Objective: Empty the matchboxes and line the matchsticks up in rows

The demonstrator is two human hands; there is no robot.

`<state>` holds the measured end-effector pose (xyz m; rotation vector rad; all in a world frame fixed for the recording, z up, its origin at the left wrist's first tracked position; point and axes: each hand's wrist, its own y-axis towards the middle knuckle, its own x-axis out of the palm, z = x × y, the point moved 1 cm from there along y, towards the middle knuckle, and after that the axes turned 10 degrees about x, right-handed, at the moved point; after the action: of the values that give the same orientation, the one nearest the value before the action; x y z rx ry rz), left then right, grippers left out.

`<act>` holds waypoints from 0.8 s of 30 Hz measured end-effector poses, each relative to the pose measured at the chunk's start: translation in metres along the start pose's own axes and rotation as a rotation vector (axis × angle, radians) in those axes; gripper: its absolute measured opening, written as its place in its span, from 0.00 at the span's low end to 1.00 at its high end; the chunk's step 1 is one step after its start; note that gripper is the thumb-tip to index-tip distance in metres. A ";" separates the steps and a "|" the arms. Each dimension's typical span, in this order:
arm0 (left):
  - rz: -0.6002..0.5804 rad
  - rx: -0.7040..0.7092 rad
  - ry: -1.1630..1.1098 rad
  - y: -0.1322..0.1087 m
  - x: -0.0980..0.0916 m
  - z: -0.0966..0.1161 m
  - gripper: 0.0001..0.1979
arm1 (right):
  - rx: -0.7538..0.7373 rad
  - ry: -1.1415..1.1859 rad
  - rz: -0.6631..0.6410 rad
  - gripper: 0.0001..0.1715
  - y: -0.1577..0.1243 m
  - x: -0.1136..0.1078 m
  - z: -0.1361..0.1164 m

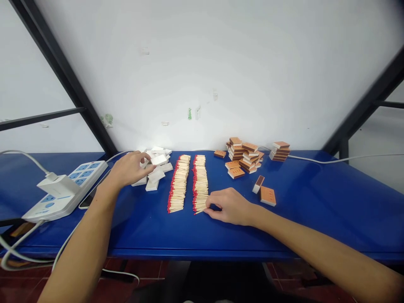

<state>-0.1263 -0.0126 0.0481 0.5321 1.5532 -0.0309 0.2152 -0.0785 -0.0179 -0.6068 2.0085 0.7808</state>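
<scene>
My left hand (pixel 132 167) is at the left edge of a heap of small white matchbox trays (pixel 157 174). Its thumb and fingers are apart, with no tray visibly gripped. Two long rows of red-headed matches run away from me: a left row (pixel 179 183) and a right row (pixel 200 181), heads pointing left. My right hand (pixel 232 206) is low at the near end of the right row. Its thumb and forefinger are closed on the tail of a match (pixel 199 212) there.
Orange-brown matchboxes (pixel 244 155) are piled at the back right, with a neat stack (pixel 280 151) farther right. Two more matchboxes (pixel 268 196) lie near my right forearm. At left are a white power strip (pixel 67 189), a phone (pixel 91 194) and cables on the blue table (pixel 142 231).
</scene>
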 end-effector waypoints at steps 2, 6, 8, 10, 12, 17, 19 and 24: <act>-0.024 0.000 -0.003 0.000 0.001 -0.002 0.23 | 0.003 0.008 0.000 0.06 0.000 0.000 -0.001; -0.046 -0.018 0.012 -0.001 0.004 -0.008 0.22 | 0.014 0.011 0.000 0.07 0.000 -0.001 -0.003; -0.068 -0.030 0.021 -0.002 0.004 -0.010 0.23 | 0.020 0.009 -0.003 0.08 0.000 -0.001 -0.003; -0.082 -0.049 0.032 -0.003 0.004 -0.011 0.25 | 0.025 0.001 -0.002 0.08 0.000 0.000 -0.004; -0.054 -0.063 0.047 -0.003 0.003 -0.010 0.27 | 0.026 -0.008 -0.003 0.08 0.001 0.000 -0.005; 0.125 0.086 0.010 0.001 0.007 0.006 0.28 | 0.007 -0.089 0.033 0.11 0.001 -0.009 -0.004; 0.169 0.182 -0.023 0.003 0.013 0.016 0.27 | 0.015 -0.191 0.062 0.14 0.000 -0.022 0.001; 0.102 0.300 -0.022 0.007 0.039 0.030 0.22 | 0.236 -0.399 0.186 0.10 -0.006 -0.073 0.023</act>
<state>-0.0945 -0.0049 0.0110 0.8438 1.5068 -0.1937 0.2683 -0.0576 0.0334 -0.1144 1.7644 0.6959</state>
